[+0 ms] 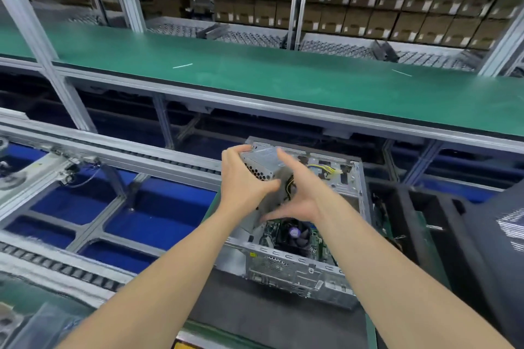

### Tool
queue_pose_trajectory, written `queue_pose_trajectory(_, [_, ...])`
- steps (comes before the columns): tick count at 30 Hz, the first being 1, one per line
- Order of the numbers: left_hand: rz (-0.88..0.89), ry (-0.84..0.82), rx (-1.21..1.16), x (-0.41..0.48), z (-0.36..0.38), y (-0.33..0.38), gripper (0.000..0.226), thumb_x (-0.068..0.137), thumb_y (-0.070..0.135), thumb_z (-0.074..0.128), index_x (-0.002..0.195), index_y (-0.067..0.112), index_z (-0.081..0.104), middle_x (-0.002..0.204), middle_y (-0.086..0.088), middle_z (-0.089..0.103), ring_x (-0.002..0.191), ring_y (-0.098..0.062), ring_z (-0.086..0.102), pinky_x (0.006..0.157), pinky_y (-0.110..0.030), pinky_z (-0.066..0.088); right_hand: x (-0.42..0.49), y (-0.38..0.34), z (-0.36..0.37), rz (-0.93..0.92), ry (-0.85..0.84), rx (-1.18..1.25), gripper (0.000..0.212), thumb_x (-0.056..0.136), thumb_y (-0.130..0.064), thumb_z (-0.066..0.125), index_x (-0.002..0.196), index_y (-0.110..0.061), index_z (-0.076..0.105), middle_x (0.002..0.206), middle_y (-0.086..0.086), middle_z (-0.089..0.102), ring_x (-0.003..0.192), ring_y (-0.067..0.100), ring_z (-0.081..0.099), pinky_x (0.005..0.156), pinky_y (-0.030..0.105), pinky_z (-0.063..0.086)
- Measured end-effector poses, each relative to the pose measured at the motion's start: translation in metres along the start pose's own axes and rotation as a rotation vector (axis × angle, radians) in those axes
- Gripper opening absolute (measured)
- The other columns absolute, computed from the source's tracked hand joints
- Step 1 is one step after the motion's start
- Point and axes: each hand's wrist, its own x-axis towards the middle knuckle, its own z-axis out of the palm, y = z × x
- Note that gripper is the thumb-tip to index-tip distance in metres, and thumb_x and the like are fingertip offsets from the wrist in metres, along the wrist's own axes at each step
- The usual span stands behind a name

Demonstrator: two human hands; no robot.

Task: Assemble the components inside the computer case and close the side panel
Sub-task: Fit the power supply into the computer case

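Observation:
An open grey metal computer case (300, 272) lies on its side in front of me, its side panel off. Inside, a motherboard with a round CPU fan (296, 235) shows near the front. A grey power supply box (262, 163) with a honeycomb vent sits at the case's far left corner, with yellow and black cables (321, 170) beside it. My left hand (245, 178) grips the power supply's left side, fingers curled over its top edge. My right hand (299, 193) has straight, spread fingers against the box's right side, thumb pointing left over the board.
A dark panel (499, 241) lies at the right, next to the case. A roller conveyor frame (85, 150) over blue trays runs on the left. A green bench top (255, 71) stretches behind, with shelves of cardboard boxes (397, 8) beyond it.

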Motion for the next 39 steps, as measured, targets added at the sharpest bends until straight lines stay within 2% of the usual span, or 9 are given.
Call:
queue_pose_trajectory(2, [0.033,-0.015,0.059,-0.002,0.002,-0.001,0.087,0.057,0.037,0.092,0.127,0.028,0.041,0.121,0.012,0.037,0.115,-0.008,0.045,0.097,-0.032,0.046,0.008,0.006,-0.001,-0.018,-0.063,-0.02,0.065,0.075,-0.051,0.093,0.122,-0.021,0.058,0.133,0.001,0.045,0.123,0.043,0.054,0.075,0.083,0.051])
queue_pose_trajectory(4, [0.044,-0.051,0.085,-0.003,0.004,0.0,0.091,0.057,0.042,0.092,0.132,0.026,0.042,0.123,0.011,0.038,0.118,-0.009,0.045,0.097,-0.03,0.045,0.016,0.011,-0.008,-0.021,-0.094,-0.005,0.049,0.083,-0.048,0.088,0.108,-0.016,0.061,0.126,0.008,0.052,0.11,0.038,0.061,0.072,0.077,0.056])
queue_pose_trajectory(8, [0.029,-0.111,0.107,-0.004,0.001,0.005,0.085,0.062,0.069,0.081,0.133,0.037,0.048,0.121,0.021,0.043,0.115,0.005,0.047,0.09,-0.02,0.043,0.022,0.014,-0.024,-0.021,-0.173,0.056,0.055,0.084,-0.042,0.087,0.125,-0.014,0.064,0.132,0.017,0.058,0.121,0.05,0.064,0.076,0.074,0.057])
queue_pose_trajectory(11, [-0.003,-0.116,0.224,-0.003,-0.005,0.01,0.065,0.075,0.08,0.062,0.13,0.046,0.056,0.113,0.023,0.052,0.1,0.014,0.051,0.078,-0.021,0.043,0.028,0.015,-0.037,-0.033,-0.251,0.051,0.046,0.086,-0.034,0.086,0.123,-0.012,0.07,0.121,0.03,0.07,0.106,0.056,0.071,0.08,0.074,0.056])
queue_pose_trajectory(16, [-0.091,-0.145,0.44,-0.003,-0.007,0.012,0.054,0.082,0.065,0.07,0.13,0.04,0.066,0.117,0.02,0.067,0.094,0.01,0.059,0.075,-0.015,0.041,0.042,0.027,-0.054,-0.053,-0.322,-0.062,0.03,0.091,-0.032,0.08,0.107,-0.007,0.083,0.114,0.028,0.075,0.106,0.049,0.074,0.092,0.072,0.055])
queue_pose_trajectory(19, [-0.22,-0.182,0.388,-0.002,-0.012,0.007,0.049,0.084,0.061,0.072,0.126,0.037,0.071,0.112,0.013,0.075,0.104,-0.004,0.065,0.091,-0.03,0.051,0.047,0.035,-0.059,-0.072,-0.269,-0.143,0.04,0.09,-0.03,0.081,0.122,-0.007,0.076,0.116,0.028,0.075,0.105,0.048,0.074,0.084,0.068,0.06])
queue_pose_trajectory(24, [-0.301,-0.222,0.268,0.004,-0.015,-0.012,0.031,0.083,0.052,0.08,0.109,0.036,0.079,0.104,0.021,0.076,0.105,-0.002,0.067,0.099,-0.039,0.056,0.054,0.043,-0.055,-0.092,-0.21,-0.181,0.034,0.091,-0.029,0.081,0.122,-0.014,0.076,0.114,0.025,0.076,0.099,0.046,0.076,0.077,0.059,0.063])
queue_pose_trajectory(35, [-0.292,-0.223,0.269,0.023,-0.021,-0.056,0.012,0.08,0.038,0.086,0.084,0.034,0.075,0.076,0.018,0.073,0.08,0.005,0.067,0.072,-0.017,0.05,0.077,0.052,-0.032,-0.092,0.003,-0.347,0.028,0.09,-0.026,0.081,0.116,-0.016,0.078,0.098,0.006,0.082,0.097,0.034,0.077,0.082,0.056,0.065])
queue_pose_trajectory(39, [-0.249,-0.232,0.328,0.025,-0.023,-0.067,0.011,0.08,0.039,0.085,0.085,0.03,0.079,0.07,0.02,0.07,0.08,0.002,0.067,0.075,-0.02,0.052,0.083,0.057,-0.027,-0.085,0.054,-0.403,0.025,0.09,-0.024,0.079,0.114,-0.019,0.077,0.093,0.003,0.082,0.1,0.031,0.076,0.08,0.053,0.066])
